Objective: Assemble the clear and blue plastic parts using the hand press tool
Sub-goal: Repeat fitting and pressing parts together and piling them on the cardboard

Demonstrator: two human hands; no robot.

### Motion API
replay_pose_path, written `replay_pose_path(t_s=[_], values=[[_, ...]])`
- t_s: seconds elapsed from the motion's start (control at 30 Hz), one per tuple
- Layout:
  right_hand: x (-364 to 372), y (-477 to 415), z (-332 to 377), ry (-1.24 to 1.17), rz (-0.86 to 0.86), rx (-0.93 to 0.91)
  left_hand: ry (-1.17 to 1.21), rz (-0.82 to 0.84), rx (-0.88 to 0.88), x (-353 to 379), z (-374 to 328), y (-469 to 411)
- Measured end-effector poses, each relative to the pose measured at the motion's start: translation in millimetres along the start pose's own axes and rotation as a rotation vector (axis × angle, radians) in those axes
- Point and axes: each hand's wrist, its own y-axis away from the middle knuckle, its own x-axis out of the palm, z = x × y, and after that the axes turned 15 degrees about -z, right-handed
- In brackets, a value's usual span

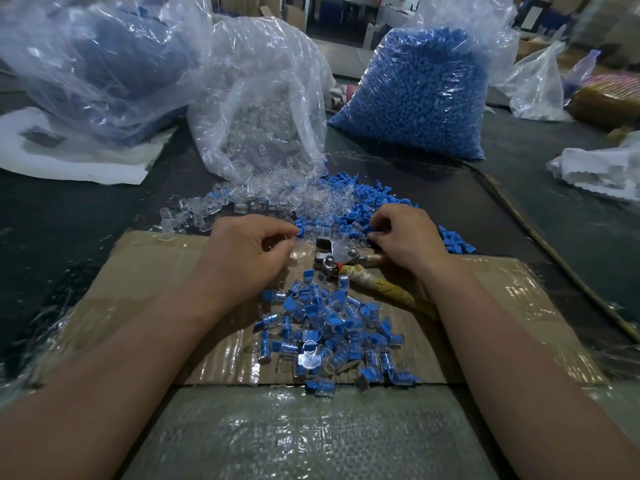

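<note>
Far left of the metal hand press tool [334,258] and well behind it, a big crumpled clear plastic bag with bluish contents [97,60] lies on a white sheet [69,161] spread on the dark worktop [52,220]. Nearer the tool, behind it and to its left, a clear plastic bag of clear plastic parts [259,109] sags open, and loose clear parts [214,209] spill from its mouth towards the tool.

The left hand [242,251] rests just left of the tool on a flat brown cardboard sheet covered in shiny tape [156,265]. Its fingers [284,226] are curled, and the tips pinch a small blue plastic part [300,231] just above the tool's left edge.

The tool lies flat on the cardboard between the two hands. Its head points towards the parts, and its handle wrapped in yellowish cloth [381,289] runs off to the right. In front of the tool, towards the person, is a heap of assembled clear-and-blue pieces [332,334]. Directly behind the tool, scattered loose blue parts [346,202] mix with the clear ones.

Just right of the tool, the right hand [405,240] has its fingers [381,223] bent down, tips among the blue parts. Whether they grip one cannot be told.

Behind the tool and to its right stands a full clear bag of blue plastic parts [422,91]. Far right lies crumpled white plastic [595,171].
</note>
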Motion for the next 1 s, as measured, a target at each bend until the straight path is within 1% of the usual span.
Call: replay_pose_path(t_s=[0.17,0.33,0.5,0.67,0.77,0.87,0.93,1.0], values=[[0,0,-3,0.008,-0.013,-0.006,0.063,-0.076,-0.138,-1,-4,1],[-1,1,-4,-0.045,-0.013,0.024,0.190,-0.084,-0.283,-2,-3,3],[-4,3,-6,-0.094,-0.031,-0.001,0.300,-0.084,-0.335,-1,-4,5],[-15,12,1,-0.261,-0.126,0.017,0.243,-0.099,-0.311,-2,-5,5],[-28,21,10,-0.366,-0.166,0.013,0.300,-0.111,-0.329,-3,-8,6],[-41,32,21,-0.527,-0.210,-0.005,0.406,-0.110,-0.456,-2,-7,6],[-42,42,31,-0.599,-0.172,-0.007,0.493,-0.092,-0.564,-1,-6,7],[-37,53,42,-0.610,-0.148,-0.034,0.518,-0.099,-0.605,2,-7,8]])
